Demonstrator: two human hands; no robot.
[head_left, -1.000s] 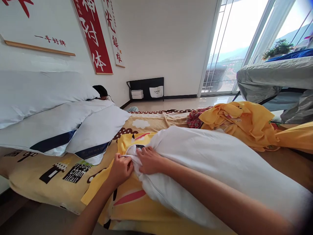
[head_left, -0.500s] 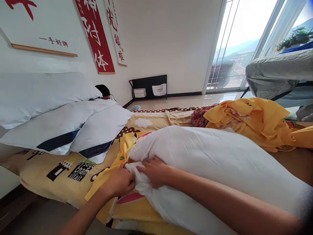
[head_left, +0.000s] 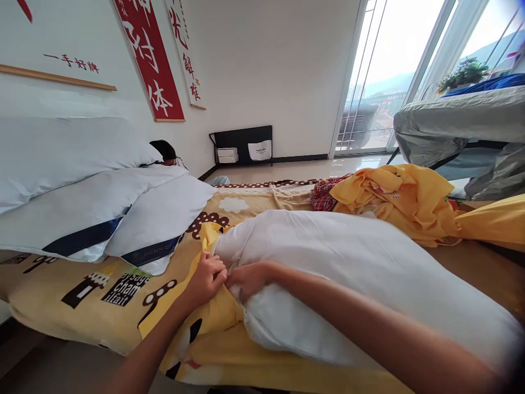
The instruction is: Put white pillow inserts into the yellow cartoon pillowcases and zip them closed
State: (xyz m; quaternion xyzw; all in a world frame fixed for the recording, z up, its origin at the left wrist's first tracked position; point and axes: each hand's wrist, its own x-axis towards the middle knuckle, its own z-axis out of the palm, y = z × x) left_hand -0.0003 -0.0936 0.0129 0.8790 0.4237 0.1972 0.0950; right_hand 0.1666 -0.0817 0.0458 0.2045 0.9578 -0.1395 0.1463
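Note:
A plump white pillow lies across the bed, its left end at the mouth of a yellow printed pillowcase. My left hand is closed on the pillowcase's edge, beside the pillow's end. Close against it, my right hand grips the pillow's left end with bent fingers; its fingertips are partly hidden in the folds. Yellow fabric spreads beneath and in front of the pillow, while most of the pillow is bare.
Several white pillows are stacked at the left on the patterned bedspread. A crumpled yellow cloth lies at the far right by a red plaid cloth. A grey-covered piece of furniture stands near the window.
My left hand has moved up slightly, drawing yellow fabric over the pillow's near corner. The bunched white end between my hands is now mostly covered. The view has shifted a little to the right.

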